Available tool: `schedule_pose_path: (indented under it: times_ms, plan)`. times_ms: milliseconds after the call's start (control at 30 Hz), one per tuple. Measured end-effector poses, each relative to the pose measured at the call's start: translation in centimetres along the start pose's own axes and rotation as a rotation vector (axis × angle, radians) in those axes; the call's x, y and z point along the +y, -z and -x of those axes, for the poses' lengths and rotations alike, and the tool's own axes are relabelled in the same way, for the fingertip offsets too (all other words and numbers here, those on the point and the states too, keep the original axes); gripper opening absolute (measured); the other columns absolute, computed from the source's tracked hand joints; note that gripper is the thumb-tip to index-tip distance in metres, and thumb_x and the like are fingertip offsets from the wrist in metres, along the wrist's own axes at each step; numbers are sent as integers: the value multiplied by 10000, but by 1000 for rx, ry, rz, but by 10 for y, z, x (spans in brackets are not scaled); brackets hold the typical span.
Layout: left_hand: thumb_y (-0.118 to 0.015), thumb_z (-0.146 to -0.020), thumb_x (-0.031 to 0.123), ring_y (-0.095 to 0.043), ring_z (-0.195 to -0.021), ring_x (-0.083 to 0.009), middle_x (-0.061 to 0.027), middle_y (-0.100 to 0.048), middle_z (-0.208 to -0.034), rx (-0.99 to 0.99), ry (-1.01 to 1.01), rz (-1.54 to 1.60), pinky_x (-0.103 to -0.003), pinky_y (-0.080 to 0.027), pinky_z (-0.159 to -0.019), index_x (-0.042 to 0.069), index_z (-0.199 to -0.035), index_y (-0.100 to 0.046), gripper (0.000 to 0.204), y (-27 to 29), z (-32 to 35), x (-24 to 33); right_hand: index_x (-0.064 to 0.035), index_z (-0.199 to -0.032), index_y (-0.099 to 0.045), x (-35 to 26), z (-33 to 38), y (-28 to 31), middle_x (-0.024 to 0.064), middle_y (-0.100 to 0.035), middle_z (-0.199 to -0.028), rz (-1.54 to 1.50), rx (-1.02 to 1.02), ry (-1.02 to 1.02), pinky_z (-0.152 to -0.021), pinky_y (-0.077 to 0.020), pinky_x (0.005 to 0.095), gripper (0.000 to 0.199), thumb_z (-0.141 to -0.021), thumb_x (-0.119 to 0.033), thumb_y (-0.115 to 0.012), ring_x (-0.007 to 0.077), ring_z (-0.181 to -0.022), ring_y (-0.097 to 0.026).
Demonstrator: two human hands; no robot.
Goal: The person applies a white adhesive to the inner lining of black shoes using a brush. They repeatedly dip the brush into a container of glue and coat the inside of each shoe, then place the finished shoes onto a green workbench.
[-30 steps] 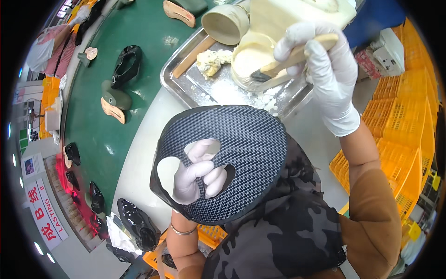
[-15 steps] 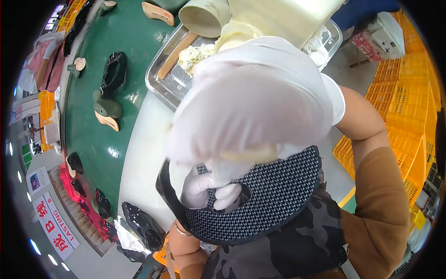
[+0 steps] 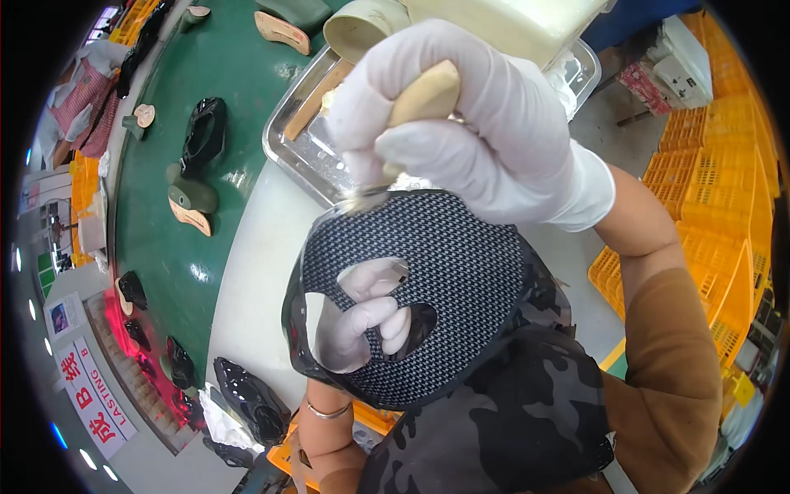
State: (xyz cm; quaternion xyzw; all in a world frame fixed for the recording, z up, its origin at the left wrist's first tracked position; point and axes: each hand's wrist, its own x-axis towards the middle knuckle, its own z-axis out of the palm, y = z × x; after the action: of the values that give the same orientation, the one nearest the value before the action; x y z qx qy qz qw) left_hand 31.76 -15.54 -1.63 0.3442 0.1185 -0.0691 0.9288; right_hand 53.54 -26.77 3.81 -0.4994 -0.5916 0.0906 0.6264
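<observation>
My left hand (image 3: 355, 333), in a white glove, is closed on a black shoe upper (image 3: 469, 276) with a black-and-white woven inner face. Its fingers show through the openings in the upper. My right hand (image 3: 494, 123), also gloved, wraps round the pale wooden handle of a brush (image 3: 429, 92), and that handle's end sticks out of the fist. The blurred bristles of the brush are at the far left edge of the upper; whether they touch it I cannot tell.
Beyond the upper stands a metal tray (image 3: 280, 152) with a wooden stick (image 3: 317, 105), a beige cup (image 3: 362, 29) lying on its side and a cream container (image 3: 494, 25). Left, a green conveyor (image 3: 255, 107) carries shoe lasts (image 3: 193, 196) and black uppers (image 3: 203, 132). Yellow crates (image 3: 699, 189) are stacked right.
My right hand has moved away from me, uncovering the upper and the brush handle. The upper is turned and lifted farther from me, with two openings now showing. My left hand keeps its hold.
</observation>
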Motion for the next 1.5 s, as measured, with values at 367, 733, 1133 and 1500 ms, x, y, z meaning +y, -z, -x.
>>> schedule_pose_path:
  times_ms: [367, 733, 1133, 1500]
  plan:
    - [-477, -790, 20, -565, -964, -248, -199, -575, -1037, 440, -89, -303, -311, -451, -840, -83, -1109, -493, 336, 12, 28, -17, -3, -1037, -483, 10, 4, -5, 71, -606, -861, -39, 76, -44, -593, -469, 166, 176, -950, -149, -439, 87, -745, -598]
    - [-536, -810, 184, -546, -582, -203, -186, -599, -781, 511, -315, -272, -274, -467, -535, -4, -1253, -333, 523, -7, 18, -23, -22, -1026, -469, 4, 53, 17, 88, -619, -845, 68, 294, -223, -541, -466, 165, 233, -975, -231, -379, 84, -683, -588]
    - [-438, -866, 57, -587, -934, -335, -291, -447, -1258, 99, -444, -92, -369, -520, -795, 206, -1385, -293, 558, -4, 20, -39, -3, -1082, -487, 29, 4, -5, 102, -596, -918, -454, 400, 147, -696, -496, 243, 175, -925, -82, -488, 145, -810, -596]
    - [-433, -866, 27, -614, -823, -293, -217, -510, -1209, 302, -565, -154, -417, -498, -780, 223, -1387, -241, 588, -6, 12, -49, -23, -1013, -469, -1, 45, 13, 101, -619, -849, 19, 455, -243, -534, -496, 169, 187, -965, -191, -402, 105, -705, -616]
